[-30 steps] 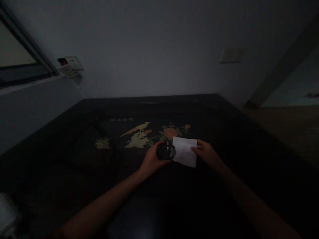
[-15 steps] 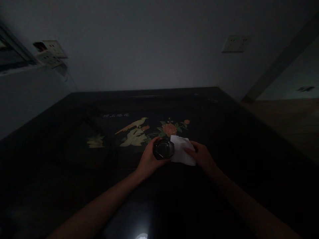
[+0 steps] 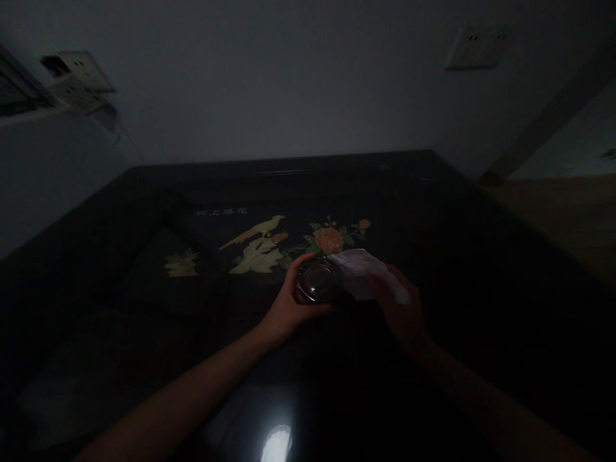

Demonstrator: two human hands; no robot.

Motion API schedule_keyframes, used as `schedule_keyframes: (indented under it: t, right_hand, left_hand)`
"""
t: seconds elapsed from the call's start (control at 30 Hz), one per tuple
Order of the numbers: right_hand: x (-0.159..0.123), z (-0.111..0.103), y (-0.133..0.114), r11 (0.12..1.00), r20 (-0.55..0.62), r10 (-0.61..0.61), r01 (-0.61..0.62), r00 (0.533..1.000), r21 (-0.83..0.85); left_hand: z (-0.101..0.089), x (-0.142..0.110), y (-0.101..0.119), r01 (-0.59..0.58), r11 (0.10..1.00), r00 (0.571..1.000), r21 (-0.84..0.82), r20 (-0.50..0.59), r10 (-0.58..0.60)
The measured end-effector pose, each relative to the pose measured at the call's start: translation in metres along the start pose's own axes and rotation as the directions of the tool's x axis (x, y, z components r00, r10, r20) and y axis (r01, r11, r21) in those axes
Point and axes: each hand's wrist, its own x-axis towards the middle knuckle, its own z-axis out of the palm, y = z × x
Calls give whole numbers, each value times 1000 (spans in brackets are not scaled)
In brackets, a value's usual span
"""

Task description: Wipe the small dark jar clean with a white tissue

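Note:
The room is very dark. My left hand [image 3: 285,309] is wrapped round a small clear glass [image 3: 316,282], tipped so its round opening or base faces me, just above a glossy black table [image 3: 433,218]. My right hand [image 3: 402,307] grips a crumpled white tissue [image 3: 368,274] and holds it against the right side of the glass. The fingers of the right hand are partly hidden under the tissue.
The table top carries an inlaid bird and flower picture [image 3: 269,240] just beyond my hands. Wall sockets [image 3: 476,45] sit on the far wall at upper right, more sockets [image 3: 72,77] at upper left. Wooden floor [image 3: 568,212] lies to the right.
The tissue was a flat sheet beside the glass; now it is bunched and pressed to the glass. The glass has tilted toward me. The camera view has dipped and shifted slightly.

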Motion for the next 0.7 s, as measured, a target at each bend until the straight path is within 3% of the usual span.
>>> schedule_keyframes:
  t: [0.13, 0.33, 0.57, 0.7]
  right_hand:
    - [0, 2, 6, 1000, 42, 13, -13, 999, -7]
    - [10, -4, -1, 999, 8, 39, -39, 999, 23]
    - [18, -9, 3, 998, -107, 37, -32, 994, 46]
    - [19, -11, 2, 999, -148, 31, -27, 989, 30]
  left_hand:
    - [0, 0, 1, 33, 998, 999, -59, -1, -33]
    - [-3, 0, 4, 177, 927, 979, -331, 155, -131]
    - [-6, 3, 0, 181, 932, 981, -313, 119, -150]
    - [-12, 4, -3, 223, 896, 974, -384, 131, -186]
